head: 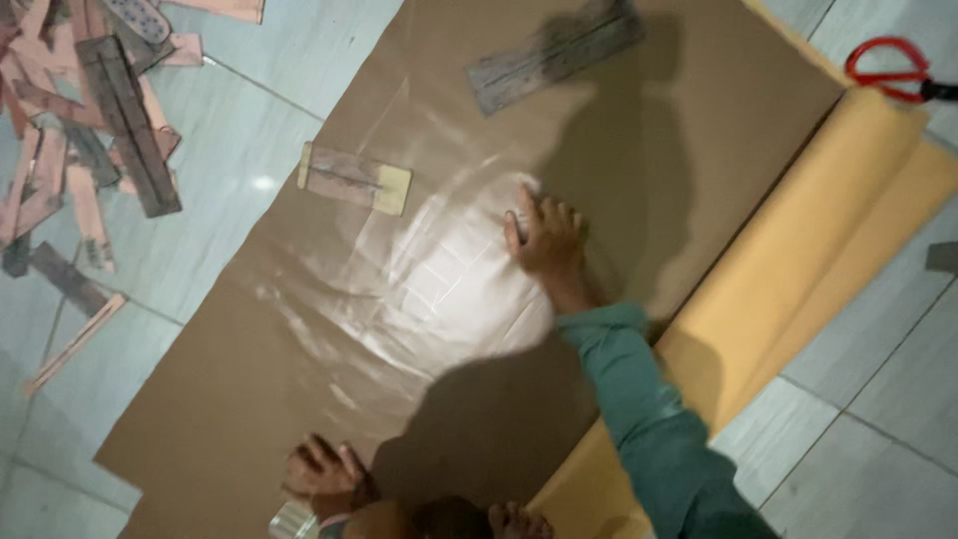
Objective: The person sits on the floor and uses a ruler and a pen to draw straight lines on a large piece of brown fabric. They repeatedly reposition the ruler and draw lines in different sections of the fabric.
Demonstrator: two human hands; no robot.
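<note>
A: Why is the big brown paper sheet flat on the floor?

B: It looks like you want it smooth. Your right hand is spread wide open and presses down on the shiny clear film in the middle of the sheet. It holds nothing.

A: And your left hand?

B: It rests near the sheet's close edge, fingers bent. Something clear sits just beside it, but I cannot tell if you grip it.

A: What are those blocks for?

B: The small wooden block and the long grey one lie on the sheet, maybe to weigh it down. The paper roll waits at the side, red scissors beyond it.
</note>
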